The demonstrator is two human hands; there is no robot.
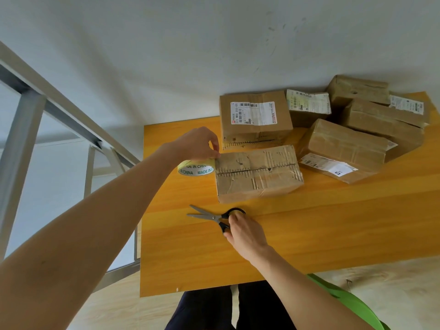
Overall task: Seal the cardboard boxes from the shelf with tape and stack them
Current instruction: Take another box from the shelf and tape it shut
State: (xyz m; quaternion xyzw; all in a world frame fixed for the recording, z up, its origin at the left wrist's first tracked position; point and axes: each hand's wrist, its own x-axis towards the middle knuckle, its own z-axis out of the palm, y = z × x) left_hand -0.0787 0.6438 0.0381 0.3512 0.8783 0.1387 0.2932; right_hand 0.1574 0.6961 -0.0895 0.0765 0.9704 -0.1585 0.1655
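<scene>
A closed brown box (258, 173) sits on the yellow desk (309, 234); I can't see inside. The left hand (197, 144) pinches the end of the tape roll (195, 169) at the box's left edge. The right hand (245, 232) curls round the scissors (209, 216) lying in front. More closed boxes (342, 141) crowd behind.

A table (333, 234) with an orange-yellow wood-grain top fills the middle of the view. Behind its far edge rises a plain white wall (166, 55), marked with faint grey scuffs (273, 27) high above the table's right half. Below its near edge lies pale wood-grain floor (392, 282), a bright green curved seat part (352, 303) off its near right corner, and dark trousers (207, 310) just under the middle of that edge.
</scene>
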